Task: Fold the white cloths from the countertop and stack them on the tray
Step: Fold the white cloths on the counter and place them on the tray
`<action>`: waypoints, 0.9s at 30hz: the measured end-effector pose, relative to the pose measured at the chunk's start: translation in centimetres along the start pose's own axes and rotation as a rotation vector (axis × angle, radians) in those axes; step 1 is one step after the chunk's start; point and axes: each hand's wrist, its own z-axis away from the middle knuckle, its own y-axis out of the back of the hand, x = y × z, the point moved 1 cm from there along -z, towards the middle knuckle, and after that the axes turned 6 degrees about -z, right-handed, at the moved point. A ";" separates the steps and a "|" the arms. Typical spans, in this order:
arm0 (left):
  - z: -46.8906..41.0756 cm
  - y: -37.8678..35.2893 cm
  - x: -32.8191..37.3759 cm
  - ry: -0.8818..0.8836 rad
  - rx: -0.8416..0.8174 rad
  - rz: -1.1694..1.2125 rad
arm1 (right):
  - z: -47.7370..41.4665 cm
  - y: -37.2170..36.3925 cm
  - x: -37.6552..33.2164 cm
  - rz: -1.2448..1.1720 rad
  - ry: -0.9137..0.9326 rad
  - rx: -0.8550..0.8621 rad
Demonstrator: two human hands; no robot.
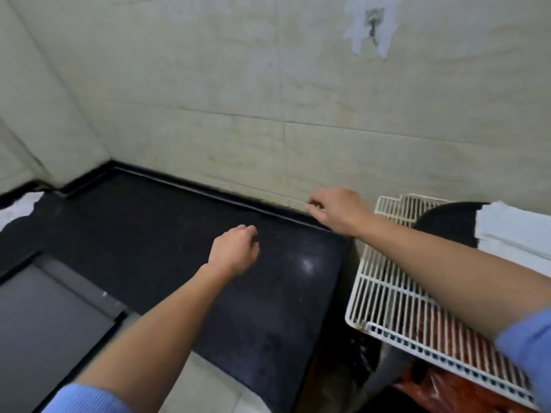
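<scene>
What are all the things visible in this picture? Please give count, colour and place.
countertop: one, black, centre, against the wall
loose cloth: one, white, far left edge
folded cloths: stack, count unclear, white, on the tray
tray: one, dark, round, far right
wire rack: one, white, right of the countertop
red item: one, under the rack, unclear what
panel: one, grey, lower left
hook: one, metal, high on the wall
sleeves: two, blue, bottom corners
left hand: over the countertop, loosely curled, empty
right hand: at the back right corner of the countertop, loosely curled, empty
</scene>
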 end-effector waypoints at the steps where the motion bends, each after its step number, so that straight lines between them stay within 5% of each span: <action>1: 1.0 0.2 -2.6 0.034 0.002 -0.010 | -1.2 -1.2 -2.3 -0.013 0.027 -0.023; 15: 13.4 3.4 -39.1 0.313 -0.043 -0.139 | -15.9 -19.2 -35.2 -0.109 0.262 -0.201; 27: 15.4 2.2 -57.7 0.502 -0.094 -0.131 | -29.4 -29.9 -50.1 -0.118 0.453 -0.297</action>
